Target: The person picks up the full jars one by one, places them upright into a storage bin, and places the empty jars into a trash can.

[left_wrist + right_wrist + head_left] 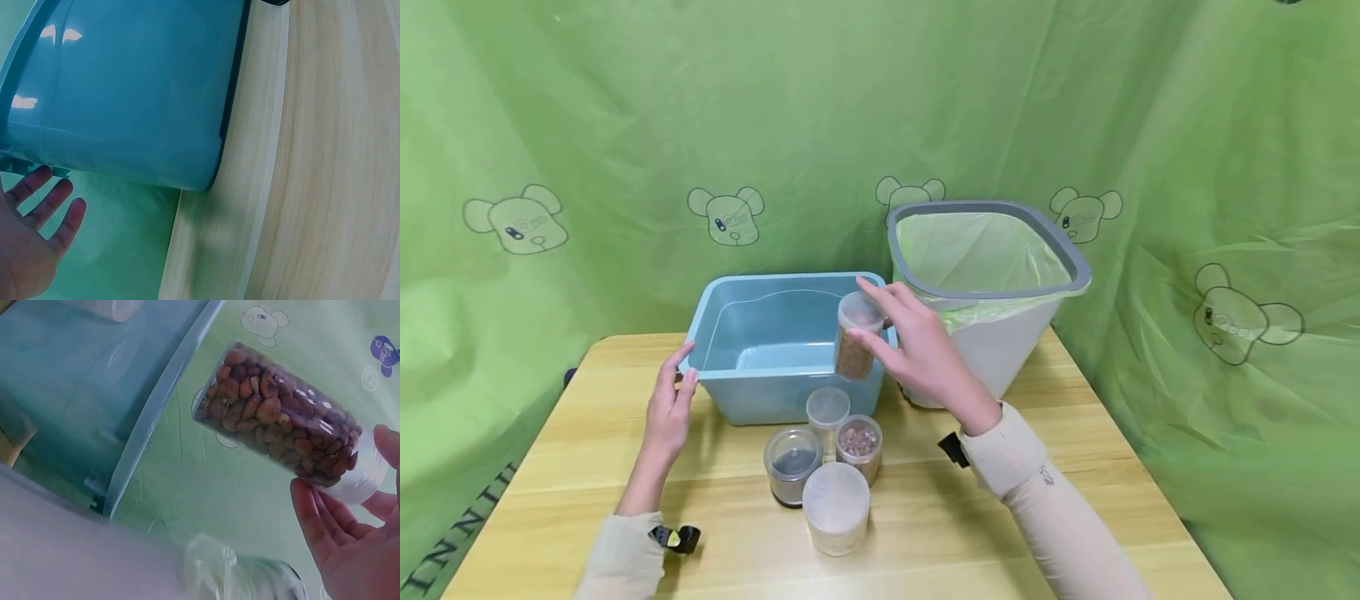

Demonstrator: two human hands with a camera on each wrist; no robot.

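Only right wrist view shows nuts in jar (pixel 281 422); right hand (pixel 350 544) pinches it; left hand (pixel 670 408) spread.

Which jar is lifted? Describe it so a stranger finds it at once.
Start at the blue tub on the wooden table. At its right front rim, the right hand holds a clear jar of nuts. It alone is off the table; four others stand below.
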